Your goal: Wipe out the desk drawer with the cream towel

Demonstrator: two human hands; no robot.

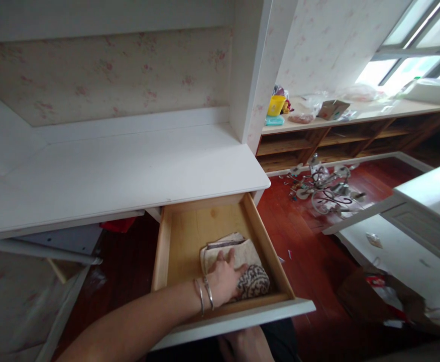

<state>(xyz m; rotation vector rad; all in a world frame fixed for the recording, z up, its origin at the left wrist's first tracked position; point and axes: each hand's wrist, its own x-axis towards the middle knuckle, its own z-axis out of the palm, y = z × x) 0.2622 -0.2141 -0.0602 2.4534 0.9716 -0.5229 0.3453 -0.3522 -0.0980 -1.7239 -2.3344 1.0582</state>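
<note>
In the head view, a wooden drawer [190, 221] is pulled out from under a white desk [140, 161]. Inside it lies a folded beige cloth [225, 245]; a dark-and-white patterned bundle [255, 281] is at its near right end. My left hand [224, 277], with two bracelets at the wrist, reaches over the drawer front and rests on the cloth, fingers spread. Below the white drawer front [238, 322] is my right hand [247, 344], close to my dark clothing. The drawer front and the frame edge hide most of its fingers.
A fallen chandelier [327, 188] lies on the red wooden floor to the right. Behind it runs a low shelf unit [314, 141] bearing a yellow container [276, 105] and a cardboard box [333, 109]. White furniture [423, 221] and a brown bag [366, 296] stand at right.
</note>
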